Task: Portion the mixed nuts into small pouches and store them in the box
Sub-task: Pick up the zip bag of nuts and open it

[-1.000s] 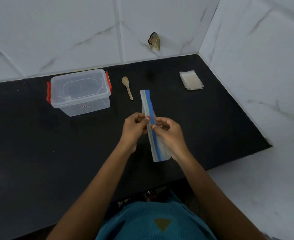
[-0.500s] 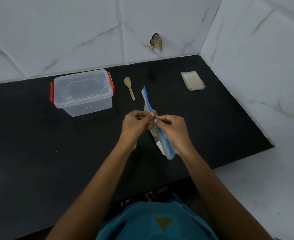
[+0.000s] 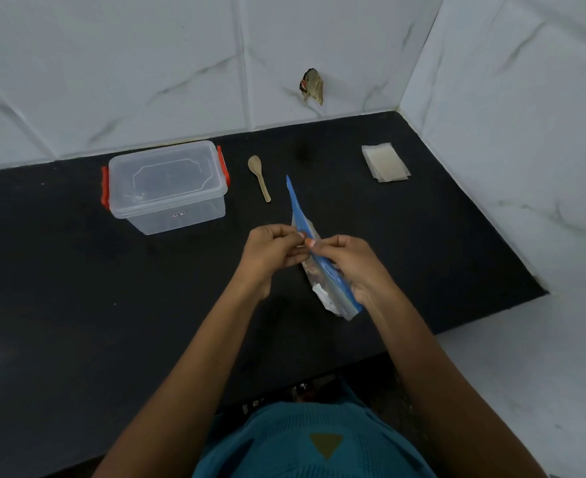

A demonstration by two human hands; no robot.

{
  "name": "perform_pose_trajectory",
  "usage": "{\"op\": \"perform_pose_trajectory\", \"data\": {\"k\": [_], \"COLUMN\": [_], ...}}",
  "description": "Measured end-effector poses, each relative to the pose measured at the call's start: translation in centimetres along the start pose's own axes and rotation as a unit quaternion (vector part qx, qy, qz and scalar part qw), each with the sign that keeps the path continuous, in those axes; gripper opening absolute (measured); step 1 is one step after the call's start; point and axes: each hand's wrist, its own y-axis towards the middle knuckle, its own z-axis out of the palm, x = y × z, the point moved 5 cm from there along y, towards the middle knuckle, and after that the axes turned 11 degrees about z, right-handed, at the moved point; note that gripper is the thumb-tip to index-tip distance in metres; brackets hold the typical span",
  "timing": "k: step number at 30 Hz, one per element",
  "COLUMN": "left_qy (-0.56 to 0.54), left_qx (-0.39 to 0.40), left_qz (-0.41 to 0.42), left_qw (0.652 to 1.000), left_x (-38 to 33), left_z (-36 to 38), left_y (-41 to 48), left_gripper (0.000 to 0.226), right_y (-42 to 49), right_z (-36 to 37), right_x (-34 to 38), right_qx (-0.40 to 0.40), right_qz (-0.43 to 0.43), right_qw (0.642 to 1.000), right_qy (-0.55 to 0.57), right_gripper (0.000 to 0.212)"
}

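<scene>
Black counter (image 3: 77, 305) in corner, white marble-look wall tiles (image 3: 146, 63) w/ chipped hole (image 3: 312, 86) at back.

My only view is a wide-angle camera worn on the person's head, facing forward and down across the flat black countertop (image 3: 77, 305) into the corner of the white marbled tile walls (image 3: 181, 63). It sits close: the left hand (image 3: 272, 257) and right hand (image 3: 350, 263), pinching the clear plastic bag with a blue zip strip (image 3: 326, 288), fall mid-frame, forearms entering from below.
</scene>
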Motion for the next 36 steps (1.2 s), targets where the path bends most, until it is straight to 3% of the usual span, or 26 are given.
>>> {"op": "perform_pose_trajectory", "data": {"k": [4, 8, 11, 16, 36], "left_qy": [0.029, 0.051, 0.041, 0.021, 0.077], "left_qx": [-0.016, -0.036, -0.035, -0.021, -0.018], "left_qz": [0.016, 0.012, 0.014, 0.009, 0.003], "left_qw": [0.999, 0.998, 0.998, 1.000, 0.997], "left_x": [-0.4, 0.0, 0.0, 0.2, -1.9], "left_z": [0.1, 0.3, 0.6, 0.3, 0.8], "left_y": [0.1, 0.3, 0.2, 0.2, 0.2], "left_gripper": [0.008, 0.005, 0.011, 0.006, 0.014], "right_y": [0.3, -0.4, -0.7, -0.7, -1.5], "right_z": [-0.1, -0.9, -0.6, -0.6, -0.6], "right_x": [-0.1, 1.5, 2.3, 2.1, 4.0], "right_qx": [0.033, -0.070, -0.086, -0.063, -0.157], "right_qz": [0.034, -0.103, -0.162, -0.152, -0.195], "right_qw": [0.998, 0.987, 0.972, 0.975, 0.924], "right_qy": [0.037, -0.102, -0.146, -0.146, -0.287], "right_gripper": [0.015, 0.013, 0.012, 0.019, 0.009]}}
